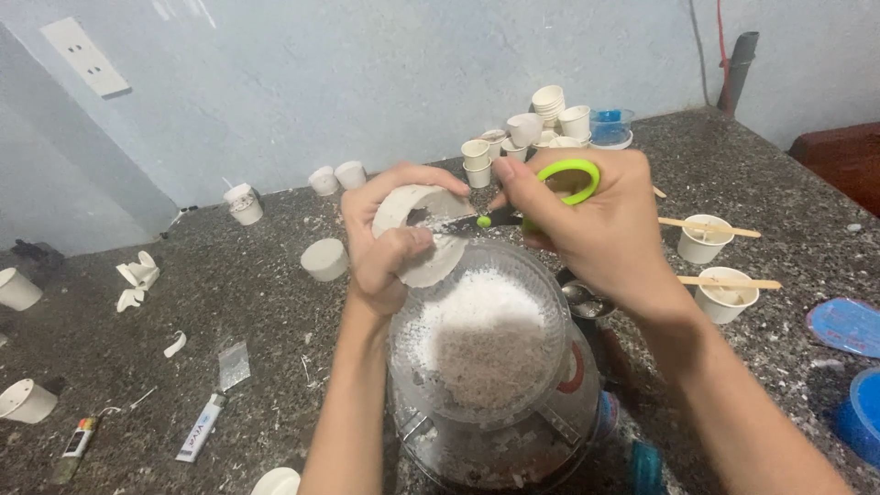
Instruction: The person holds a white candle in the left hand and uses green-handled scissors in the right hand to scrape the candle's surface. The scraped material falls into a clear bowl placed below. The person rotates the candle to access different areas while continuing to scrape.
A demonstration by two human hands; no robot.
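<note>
The speckled dark stone worktop (229, 302) met a pale blue wall (367, 73), littered with small white cups (550, 124). Over a clear bowl of white flakes (481, 339), the left hand (390, 243) gripped a white cup piece (423, 234); the right hand (587, 225) clasped green-handled scissors (541, 197) against it.

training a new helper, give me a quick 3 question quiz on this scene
1. True or false: the right hand holds green-handled scissors.
2. What does the left hand hold? A) a white paper cup B) a lighter C) a wooden stick
3. What sits under both hands?

Key:
1. True
2. A
3. A clear plastic container of white shreds
</note>
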